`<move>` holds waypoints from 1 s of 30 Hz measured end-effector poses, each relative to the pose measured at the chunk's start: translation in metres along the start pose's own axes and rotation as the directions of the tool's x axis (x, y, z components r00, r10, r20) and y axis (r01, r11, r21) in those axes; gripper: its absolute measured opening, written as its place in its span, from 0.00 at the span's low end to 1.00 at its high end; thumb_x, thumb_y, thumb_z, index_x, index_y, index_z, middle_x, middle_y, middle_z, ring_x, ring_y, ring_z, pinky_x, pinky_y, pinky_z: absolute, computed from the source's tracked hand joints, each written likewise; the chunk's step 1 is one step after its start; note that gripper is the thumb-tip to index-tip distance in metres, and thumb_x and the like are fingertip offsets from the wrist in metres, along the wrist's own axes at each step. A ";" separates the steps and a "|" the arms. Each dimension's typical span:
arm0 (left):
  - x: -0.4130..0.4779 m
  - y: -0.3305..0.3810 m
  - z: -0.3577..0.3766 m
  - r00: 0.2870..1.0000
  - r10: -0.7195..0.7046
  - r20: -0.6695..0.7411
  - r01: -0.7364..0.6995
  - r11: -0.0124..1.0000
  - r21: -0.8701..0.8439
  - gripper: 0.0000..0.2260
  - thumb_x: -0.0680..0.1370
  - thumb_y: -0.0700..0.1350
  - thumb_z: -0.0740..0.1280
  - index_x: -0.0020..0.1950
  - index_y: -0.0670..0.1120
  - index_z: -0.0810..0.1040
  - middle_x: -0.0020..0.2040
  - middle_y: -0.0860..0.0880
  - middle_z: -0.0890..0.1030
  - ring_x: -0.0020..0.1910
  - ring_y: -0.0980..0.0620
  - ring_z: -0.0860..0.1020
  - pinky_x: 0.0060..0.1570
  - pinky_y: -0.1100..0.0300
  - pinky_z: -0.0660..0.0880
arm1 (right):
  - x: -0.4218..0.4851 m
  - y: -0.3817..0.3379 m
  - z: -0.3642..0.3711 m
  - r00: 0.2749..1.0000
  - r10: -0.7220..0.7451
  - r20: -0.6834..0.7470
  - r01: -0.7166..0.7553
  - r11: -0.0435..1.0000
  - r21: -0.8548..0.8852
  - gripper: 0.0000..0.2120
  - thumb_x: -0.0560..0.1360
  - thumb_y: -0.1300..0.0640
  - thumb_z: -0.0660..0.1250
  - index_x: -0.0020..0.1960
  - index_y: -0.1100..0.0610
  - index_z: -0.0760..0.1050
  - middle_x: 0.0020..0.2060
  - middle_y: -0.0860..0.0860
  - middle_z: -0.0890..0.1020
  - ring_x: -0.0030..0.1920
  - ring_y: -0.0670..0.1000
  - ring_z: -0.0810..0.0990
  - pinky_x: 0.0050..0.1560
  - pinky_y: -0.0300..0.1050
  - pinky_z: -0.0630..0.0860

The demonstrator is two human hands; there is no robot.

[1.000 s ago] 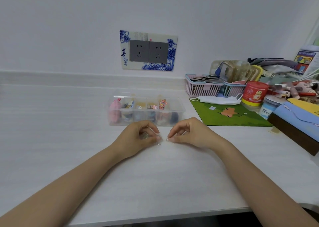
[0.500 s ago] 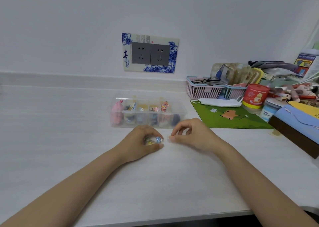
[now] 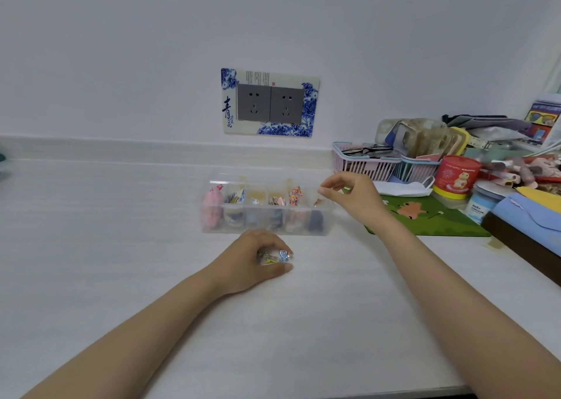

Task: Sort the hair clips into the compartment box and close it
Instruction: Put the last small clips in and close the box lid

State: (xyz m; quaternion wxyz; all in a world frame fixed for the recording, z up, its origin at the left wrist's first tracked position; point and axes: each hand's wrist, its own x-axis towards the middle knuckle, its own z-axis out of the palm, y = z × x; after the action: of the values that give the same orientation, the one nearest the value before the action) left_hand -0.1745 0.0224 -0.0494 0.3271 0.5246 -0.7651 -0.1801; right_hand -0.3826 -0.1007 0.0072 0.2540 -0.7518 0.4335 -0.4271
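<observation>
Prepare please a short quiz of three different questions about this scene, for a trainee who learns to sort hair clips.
1. True or false: the left hand rests on the white table with small clips in its grip.
2. Where is the right hand? A) flat on the green mat B) raised over the right end of the compartment box C) inside the pink basket
3. Fill in: the box lid is ____.

Key:
1. True
2. B; whether its pinched fingertips hold a clip cannot be told.
3. open
</observation>
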 end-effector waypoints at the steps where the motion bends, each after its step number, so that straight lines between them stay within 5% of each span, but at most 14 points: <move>1: 0.000 0.001 -0.001 1.000 0.001 0.002 -0.001 1.000 -0.010 0.09 0.71 0.51 0.73 0.50 0.52 0.82 0.49 0.57 0.81 0.51 0.60 0.76 0.51 0.71 0.69 | -0.002 -0.002 -0.001 0.999 -0.017 -0.040 0.017 1.000 0.003 0.04 0.70 0.57 0.73 0.43 0.56 0.81 0.38 0.41 0.81 0.43 0.47 0.78 0.48 0.43 0.72; 4: -0.001 0.005 -0.003 0.999 -0.036 -0.036 0.032 0.995 -0.091 0.07 0.71 0.49 0.74 0.48 0.52 0.83 0.45 0.57 0.83 0.44 0.63 0.78 0.42 0.74 0.68 | -0.016 -0.015 -0.004 0.992 -0.077 -0.100 0.084 0.994 0.068 0.02 0.70 0.58 0.73 0.41 0.53 0.80 0.37 0.41 0.81 0.41 0.46 0.77 0.47 0.46 0.73; 9: 0.000 0.017 -0.010 0.955 -0.138 -0.262 0.050 0.948 -0.316 0.08 0.70 0.45 0.74 0.48 0.52 0.82 0.35 0.59 0.83 0.42 0.64 0.80 0.50 0.74 0.70 | -0.049 -0.044 0.011 0.976 -0.110 0.190 0.071 0.978 0.197 0.04 0.71 0.60 0.72 0.39 0.54 0.79 0.35 0.47 0.81 0.34 0.42 0.75 0.38 0.34 0.71; 12: -0.002 0.024 -0.017 0.926 -0.193 -0.325 0.025 0.889 -0.456 0.10 0.70 0.42 0.74 0.47 0.47 0.75 0.33 0.54 0.84 0.37 0.58 0.81 0.44 0.70 0.74 | -0.055 -0.049 0.026 0.943 -0.021 0.332 -0.083 0.951 0.297 0.01 0.73 0.59 0.70 0.43 0.55 0.78 0.38 0.52 0.82 0.34 0.44 0.79 0.36 0.35 0.74; 17: -0.004 0.026 -0.019 0.957 -0.080 -0.277 -0.028 0.931 -0.363 0.16 0.70 0.39 0.73 0.44 0.47 0.65 0.36 0.54 0.85 0.34 0.55 0.81 0.40 0.67 0.75 | -0.062 -0.049 0.039 0.901 -0.002 0.434 -0.155 0.933 0.325 0.04 0.73 0.56 0.70 0.46 0.56 0.79 0.36 0.51 0.82 0.36 0.47 0.81 0.34 0.38 0.75; 24: -0.006 0.026 -0.019 0.964 -0.070 -0.256 -0.027 0.933 -0.359 0.16 0.70 0.39 0.74 0.48 0.48 0.68 0.41 0.53 0.86 0.39 0.57 0.81 0.46 0.68 0.75 | -0.060 -0.048 0.034 0.943 -0.019 0.332 -0.109 0.926 0.361 0.02 0.70 0.61 0.73 0.42 0.57 0.81 0.34 0.50 0.83 0.34 0.44 0.81 0.35 0.35 0.76; 30: -0.008 0.018 -0.037 1.000 -0.021 -0.022 0.021 0.999 0.033 0.12 0.70 0.52 0.73 0.52 0.56 0.78 0.48 0.62 0.81 0.51 0.61 0.75 0.49 0.70 0.71 | -0.021 -0.037 0.010 0.994 0.004 -0.110 0.025 0.965 0.261 0.07 0.69 0.60 0.73 0.37 0.50 0.78 0.35 0.45 0.82 0.33 0.36 0.77 0.40 0.27 0.72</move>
State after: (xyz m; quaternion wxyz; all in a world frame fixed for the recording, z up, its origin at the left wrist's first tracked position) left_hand -0.1596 0.0394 -0.0140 0.3247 0.5399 -0.7588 -0.1651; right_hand -0.3631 -0.0639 0.0209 0.3246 -0.6893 0.3826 -0.5226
